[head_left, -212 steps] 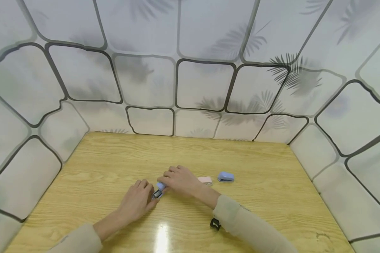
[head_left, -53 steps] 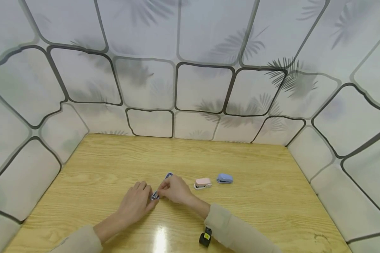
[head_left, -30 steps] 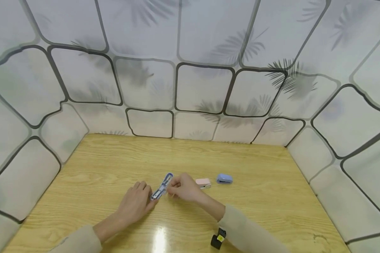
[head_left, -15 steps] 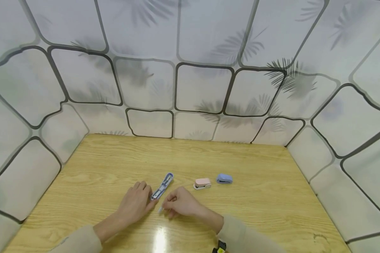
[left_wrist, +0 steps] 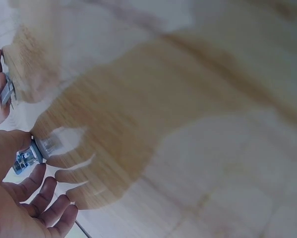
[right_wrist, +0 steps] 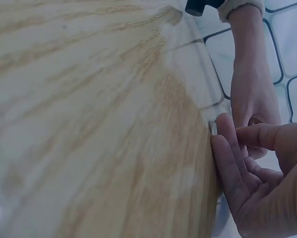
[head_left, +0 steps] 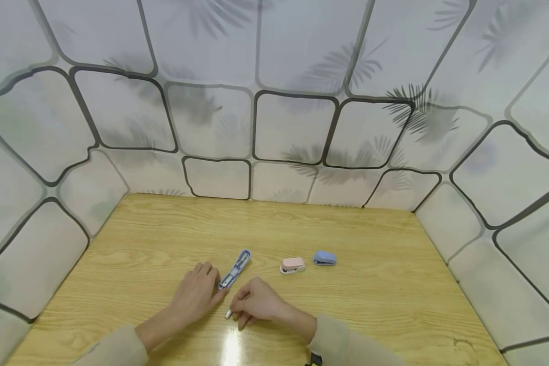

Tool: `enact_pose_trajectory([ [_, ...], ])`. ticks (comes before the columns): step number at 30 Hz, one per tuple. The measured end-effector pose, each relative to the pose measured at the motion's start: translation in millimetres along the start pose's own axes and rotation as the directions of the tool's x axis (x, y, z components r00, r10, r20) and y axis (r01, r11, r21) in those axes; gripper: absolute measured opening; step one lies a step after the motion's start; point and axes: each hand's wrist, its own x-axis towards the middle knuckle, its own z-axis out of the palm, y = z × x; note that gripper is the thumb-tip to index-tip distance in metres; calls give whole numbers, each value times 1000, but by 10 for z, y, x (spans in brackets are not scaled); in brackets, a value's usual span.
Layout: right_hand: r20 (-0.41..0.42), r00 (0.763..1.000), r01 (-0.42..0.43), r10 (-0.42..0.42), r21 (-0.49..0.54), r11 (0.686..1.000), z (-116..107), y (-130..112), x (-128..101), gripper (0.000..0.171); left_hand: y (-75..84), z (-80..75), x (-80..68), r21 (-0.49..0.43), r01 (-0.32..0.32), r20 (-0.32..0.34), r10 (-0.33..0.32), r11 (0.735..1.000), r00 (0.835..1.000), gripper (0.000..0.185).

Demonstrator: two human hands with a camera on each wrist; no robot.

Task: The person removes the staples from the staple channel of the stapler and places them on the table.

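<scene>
- The left hand (head_left: 195, 297) lies on the pale wooden tabletop (head_left: 375, 305), its fingers curled round the near end of the small blue stapler swung open flat (head_left: 235, 269). That grip pins the stapler's base, and the metal staple channel faces up, pointing away towards the back wall.
- The right hand (head_left: 255, 304) rests just beside the stapler's near end. Its thumb and forefinger pinch a short silvery strip of staples (head_left: 229, 313), and the other fingers are curled loosely under. The left wrist view shows the same strip (left_wrist: 7, 91) between the fingertips.
- To do this step well, as I judge it, the left hand should press the base flat so the stapler cannot swivel on the glossy wood.
- The strip should be turned legs down and lined up with the length of the channel before it is lowered, then slid in from one end rather than dropped.
- A light pinch is wise, since such strips snap easily. The reflections on the tabletop make so small a piece hard to see.
- The open stapler's channel is the only container in play. Whether it already holds staples cannot be told at this size.
- A closed pink mini stapler (head_left: 293, 265) and a closed blue mini stapler (head_left: 325, 258) sit side by side to the right, well clear of both hands. Their contents are hidden.
</scene>
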Motion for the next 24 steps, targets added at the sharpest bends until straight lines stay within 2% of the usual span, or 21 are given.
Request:
enact_pose_trajectory([
  [13,10,1000,-24,24,3,1000,-20,34,10,10,2,1,-1,-2,0,-7,0,1000,1000,29],
  [19,-5,998,63,-63,-46,997,-182,11,-80,10,5,2,3,-5,-5,-9,5,1000,1000,29],
  [22,-14,992,123,-126,-130,984,-312,-13,-142,12,6,3,2,-2,-7,-7,7,1000,1000,29],
  [24,-12,984,171,-177,-212,962,-407,-33,-192,14,4,6,1,-1,-7,-3,7,1000,1000,29],
])
